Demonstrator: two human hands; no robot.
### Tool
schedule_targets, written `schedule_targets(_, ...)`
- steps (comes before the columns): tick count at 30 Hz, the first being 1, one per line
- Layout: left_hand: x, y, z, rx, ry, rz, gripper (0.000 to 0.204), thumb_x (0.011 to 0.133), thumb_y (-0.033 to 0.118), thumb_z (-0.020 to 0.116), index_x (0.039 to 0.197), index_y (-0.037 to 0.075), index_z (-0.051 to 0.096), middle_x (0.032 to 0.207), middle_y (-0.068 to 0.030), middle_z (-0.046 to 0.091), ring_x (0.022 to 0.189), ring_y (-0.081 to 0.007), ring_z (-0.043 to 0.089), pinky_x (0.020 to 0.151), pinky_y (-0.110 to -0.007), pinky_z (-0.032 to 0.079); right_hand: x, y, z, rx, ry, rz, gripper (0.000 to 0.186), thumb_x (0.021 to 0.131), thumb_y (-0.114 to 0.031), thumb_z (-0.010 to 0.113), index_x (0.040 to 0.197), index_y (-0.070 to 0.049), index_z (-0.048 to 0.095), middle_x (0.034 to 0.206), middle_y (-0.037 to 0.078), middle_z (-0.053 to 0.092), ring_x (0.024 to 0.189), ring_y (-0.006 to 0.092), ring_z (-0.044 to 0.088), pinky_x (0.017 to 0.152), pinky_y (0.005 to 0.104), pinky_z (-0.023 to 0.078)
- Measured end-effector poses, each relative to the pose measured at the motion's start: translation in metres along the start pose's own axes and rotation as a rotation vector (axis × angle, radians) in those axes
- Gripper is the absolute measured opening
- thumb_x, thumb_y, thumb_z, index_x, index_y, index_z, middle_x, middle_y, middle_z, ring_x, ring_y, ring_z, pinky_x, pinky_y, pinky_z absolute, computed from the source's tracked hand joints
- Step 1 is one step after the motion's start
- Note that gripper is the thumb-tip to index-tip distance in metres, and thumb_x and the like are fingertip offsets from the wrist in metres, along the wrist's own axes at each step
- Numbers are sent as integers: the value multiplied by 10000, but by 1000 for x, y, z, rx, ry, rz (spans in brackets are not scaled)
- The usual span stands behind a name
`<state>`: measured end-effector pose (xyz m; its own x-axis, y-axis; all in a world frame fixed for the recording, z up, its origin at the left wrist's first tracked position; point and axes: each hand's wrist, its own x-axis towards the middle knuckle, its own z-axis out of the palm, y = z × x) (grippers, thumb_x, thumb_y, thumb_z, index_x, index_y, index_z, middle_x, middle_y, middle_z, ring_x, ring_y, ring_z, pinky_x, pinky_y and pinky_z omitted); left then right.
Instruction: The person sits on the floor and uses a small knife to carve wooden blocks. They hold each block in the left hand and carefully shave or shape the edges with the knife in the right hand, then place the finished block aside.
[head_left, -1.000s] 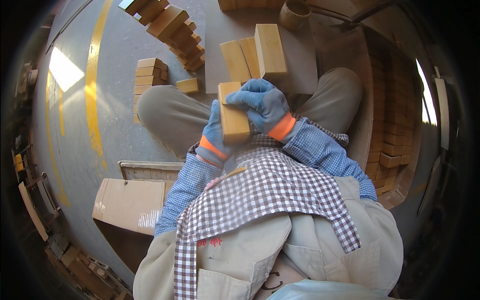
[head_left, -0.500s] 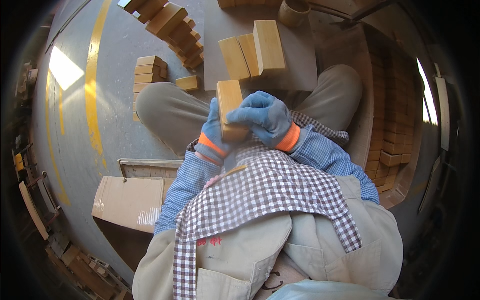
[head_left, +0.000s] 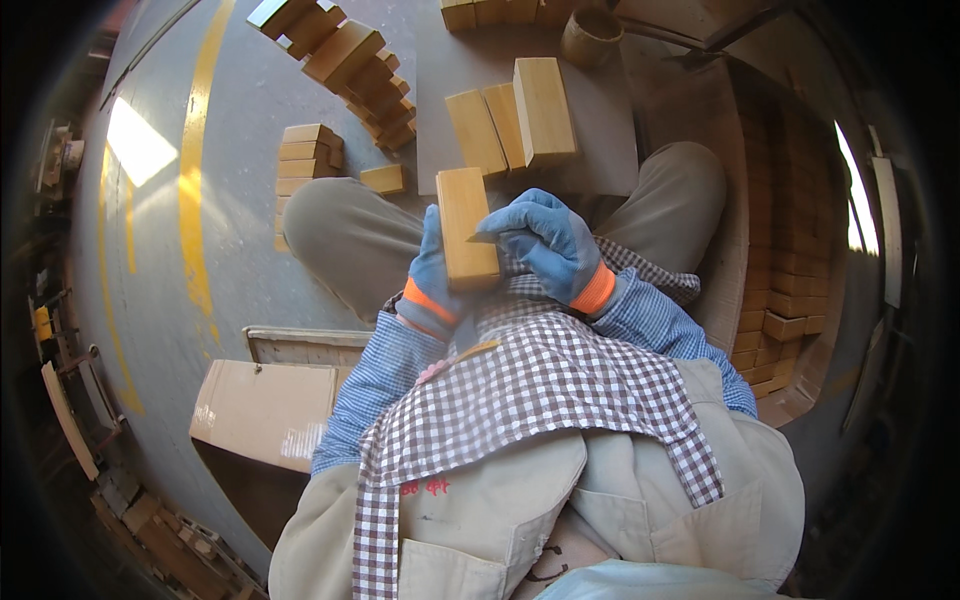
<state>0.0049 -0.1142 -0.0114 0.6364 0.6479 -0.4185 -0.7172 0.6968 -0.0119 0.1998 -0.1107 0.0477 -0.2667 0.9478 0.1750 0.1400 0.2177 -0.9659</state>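
Observation:
Upright above my lap stands a pale wooden block (head_left: 467, 228), gripped along its left side by my left hand (head_left: 430, 268) in a blue-grey glove with an orange cuff. My right hand (head_left: 550, 242), gloved alike, is at the block's right edge with its fingers bent together in a pinch. Their tips reach the block's face, where a small dark mark shows; whether they hold something small I cannot make out. Just beyond, three similar blocks (head_left: 545, 110) lean side by side on a grey board (head_left: 600, 150).
Stacked wooden blocks (head_left: 350, 62) rise at the far left, with a shorter pile (head_left: 305, 160) and a single block (head_left: 383, 179) nearer. A round tub (head_left: 591, 38) sits at the board's far edge. On my right is a carton (head_left: 735, 190) of blocks; an open cardboard box (head_left: 265, 405) is at left.
My right hand has drawn back rightward across the block's face to its right edge, baring more of it. The left hand keeps its grip. The whole view has shifted slightly.

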Motion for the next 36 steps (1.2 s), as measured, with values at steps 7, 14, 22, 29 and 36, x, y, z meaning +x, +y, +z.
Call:
schedule_targets(7, 1, -3, 10, 96, -45, 60, 638, 920, 563, 555, 1362, 107, 487, 1192, -72, 606, 1058, -223, 596, 925, -405, 514, 4, 9, 8, 510, 202, 470, 168, 998, -142, 528, 1111, -36, 595, 1002, 44, 646, 913, 119, 630, 816, 276, 542)
schedule_targets(14, -7, 4, 23, 260, -79, 91, 610, 947, 490, 558, 1413, 106, 463, 1353, -77, 550, 1196, -232, 552, 1019, -413, 468, 8, 0, 3, 797, 182, 540, 209, 1026, -211, 505, 1142, -50, 571, 1131, 87, 659, 1032, 178, 651, 897, 315, 539)
schedule_targets(22, 1, 17, -12, 301, -158, 225, 471, 1026, 379, 450, 1387, 79, 500, 1344, -70, 574, 1200, -211, 555, 1047, -369, 436, 3, 4, 6, 766, 155, 538, 212, 1044, -193, 439, 1128, -37, 554, 1153, 109, 648, 1032, 197, 648, 928, 343, 520)
schedule_targets(29, 3, 19, -31, 274, -122, 219, 466, 1017, 373, 474, 1372, 73, 514, 1332, -67, 583, 1178, -208, 568, 1044, -365, 438, 1, 13, 8, 783, 123, 465, 192, 1036, -173, 450, 1110, -39, 568, 1099, 92, 665, 1016, 179, 656, 929, 330, 525)
schedule_targets(36, 3, 18, -21, 258, -132, 151, 506, 1015, 419, 459, 1392, 84, 488, 1296, -57, 598, 1157, -201, 574, 1020, -368, 453, -1, 21, 8, 784, 124, 430, 166, 1025, -203, 511, 1069, -56, 576, 1074, 82, 679, 994, 156, 658, 890, 294, 538)
